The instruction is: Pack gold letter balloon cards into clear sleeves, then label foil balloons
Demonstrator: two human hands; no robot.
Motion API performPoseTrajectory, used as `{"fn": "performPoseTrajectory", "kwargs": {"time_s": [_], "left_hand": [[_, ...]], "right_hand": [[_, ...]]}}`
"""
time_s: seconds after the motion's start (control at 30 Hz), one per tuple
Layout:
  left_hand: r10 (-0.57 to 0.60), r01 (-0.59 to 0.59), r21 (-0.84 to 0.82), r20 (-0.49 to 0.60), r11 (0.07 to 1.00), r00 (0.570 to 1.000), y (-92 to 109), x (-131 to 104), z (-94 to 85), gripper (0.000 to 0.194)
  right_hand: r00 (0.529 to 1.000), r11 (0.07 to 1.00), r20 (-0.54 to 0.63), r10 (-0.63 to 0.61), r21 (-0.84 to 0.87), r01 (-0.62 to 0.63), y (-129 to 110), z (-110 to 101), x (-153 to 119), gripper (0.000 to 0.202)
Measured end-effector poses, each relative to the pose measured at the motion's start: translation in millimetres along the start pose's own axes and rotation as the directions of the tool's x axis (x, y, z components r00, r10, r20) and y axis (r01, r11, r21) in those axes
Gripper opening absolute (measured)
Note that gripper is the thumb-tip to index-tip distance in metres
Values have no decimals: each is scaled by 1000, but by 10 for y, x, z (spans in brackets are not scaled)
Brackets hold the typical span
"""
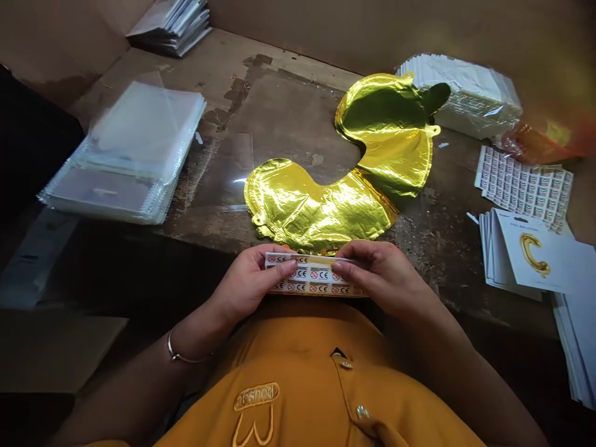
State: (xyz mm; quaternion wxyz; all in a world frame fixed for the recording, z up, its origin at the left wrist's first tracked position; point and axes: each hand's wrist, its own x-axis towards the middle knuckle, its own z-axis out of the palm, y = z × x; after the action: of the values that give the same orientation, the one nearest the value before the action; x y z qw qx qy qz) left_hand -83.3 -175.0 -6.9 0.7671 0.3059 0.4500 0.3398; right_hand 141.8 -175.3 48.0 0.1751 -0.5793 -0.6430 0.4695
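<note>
A strip of white label stickers (319, 274) printed with CE marks and red warning signs is stretched level between my hands, just off the table's front edge. My left hand (254, 279) pinches its left end, thumb on top. At the other end, the thumb and fingers of my right hand (384, 273) are closed on the strip's upper edge. Right beyond the strip lies a flat gold foil balloon (326, 205), curved like a letter C, with small tabs along its rim. Its near edge is partly hidden behind the strip and my fingers.
Clear plastic bags (135, 130) are stacked on the left, and another stack (170, 28) sits at the back left. At the right are a wrapped pack of white cards (465, 93), label sheets (524, 186) and folded cards (535, 248) picturing a gold C.
</note>
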Motion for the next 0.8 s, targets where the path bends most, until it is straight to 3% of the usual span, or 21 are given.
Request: {"fn": "performPoseTrajectory", "kwargs": {"time_s": [0.1, 0.17, 0.23, 0.27, 0.4, 0.57, 0.7, 0.8], "left_hand": [[4, -4, -35, -16, 999, 1000, -46, 0, 22, 29], [20, -20, -26, -25, 999, 999, -62, -3, 41, 28], [56, -55, 9, -30, 998, 998, -55, -12, 63, 26], [73, -72, 32, -28, 997, 997, -44, -18, 74, 25], [99, -100, 109, 10, 989, 995, 7, -52, 99, 23], [98, -103, 51, 95, 993, 991, -9, -86, 89, 26], [62, -62, 0, 78, 998, 995, -42, -89, 93, 30], [44, -43, -21, 58, 999, 997, -42, -92, 106, 31]], "right_hand": [[981, 960, -149, -124, -269, 80, -84, 43, -36, 16], [913, 854, -234, -334, -486, 188, -172, 102, -40, 16], [849, 756, -207, -486, -588, 290, -245, 181, -22, 18], [839, 736, -180, -514, -596, 323, -268, 224, -7, 17], [876, 791, -173, -449, -534, 300, -265, 352, 53, 10], [896, 874, -233, -377, -410, 261, -216, 384, 74, 7], [835, 828, -271, -479, -456, 327, -181, 406, 77, 9], [750, 687, -228, -621, -619, 381, -130, 425, 79, 8]]}}
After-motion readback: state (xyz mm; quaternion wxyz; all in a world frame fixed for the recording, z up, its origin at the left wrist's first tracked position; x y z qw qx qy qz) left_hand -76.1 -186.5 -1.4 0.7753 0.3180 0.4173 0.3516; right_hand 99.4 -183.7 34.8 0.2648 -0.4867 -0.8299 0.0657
